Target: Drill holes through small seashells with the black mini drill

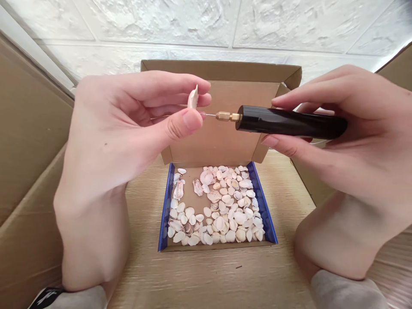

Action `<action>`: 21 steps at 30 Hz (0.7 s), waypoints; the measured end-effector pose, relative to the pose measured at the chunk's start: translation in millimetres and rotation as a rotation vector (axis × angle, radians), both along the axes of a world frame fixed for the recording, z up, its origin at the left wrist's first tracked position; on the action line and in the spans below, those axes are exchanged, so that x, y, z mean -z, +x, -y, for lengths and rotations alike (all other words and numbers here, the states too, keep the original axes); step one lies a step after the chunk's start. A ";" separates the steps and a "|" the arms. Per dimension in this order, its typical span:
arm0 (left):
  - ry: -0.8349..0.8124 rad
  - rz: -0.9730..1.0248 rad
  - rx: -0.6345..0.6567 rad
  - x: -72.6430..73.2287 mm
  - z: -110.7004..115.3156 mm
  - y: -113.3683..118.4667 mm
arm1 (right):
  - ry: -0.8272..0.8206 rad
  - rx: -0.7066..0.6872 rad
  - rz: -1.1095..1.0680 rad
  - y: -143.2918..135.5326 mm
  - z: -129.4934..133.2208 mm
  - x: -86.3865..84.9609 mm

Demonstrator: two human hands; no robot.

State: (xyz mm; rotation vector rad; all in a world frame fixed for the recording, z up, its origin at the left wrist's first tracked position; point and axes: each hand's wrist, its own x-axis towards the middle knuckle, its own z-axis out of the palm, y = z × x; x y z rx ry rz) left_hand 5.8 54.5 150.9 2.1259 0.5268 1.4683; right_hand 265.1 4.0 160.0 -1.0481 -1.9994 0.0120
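Note:
Between thumb and fingers, my left hand (128,116) pinches a small pale seashell (193,98), seen nearly edge-on. My right hand (337,116) is wrapped round a black cylindrical hand drill (277,122), held level and pointing left. From its brass chuck (227,116) a thin bit reaches to the shell beside my left thumb tip; whether it has entered the shell is hidden. Below both hands lies an open cardboard box (193,201) with blue side walls, holding several white and pinkish shells (240,218).
The box's raised lid (222,71) stands behind the drill. Cardboard panels (28,124) rise at the left and right. A white brick-patterned wall (167,21) is at the back. On the wooden surface (206,274), a tiny dark scrap (238,267) lies in front of the box.

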 end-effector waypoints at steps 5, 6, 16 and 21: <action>0.000 0.000 0.001 1.7 -0.7 0.2 | -0.002 -0.014 0.006 1.5 -0.4 -1.1; -0.004 0.002 0.000 1.6 -0.5 0.3 | 0.002 -0.015 0.011 2.0 -1.1 -0.8; -0.010 -0.021 -0.019 -1.5 1.6 0.4 | 0.033 0.029 0.053 1.2 0.8 1.0; -0.025 -0.030 -0.052 -1.9 2.9 1.0 | 0.033 0.060 0.038 -1.1 0.6 0.2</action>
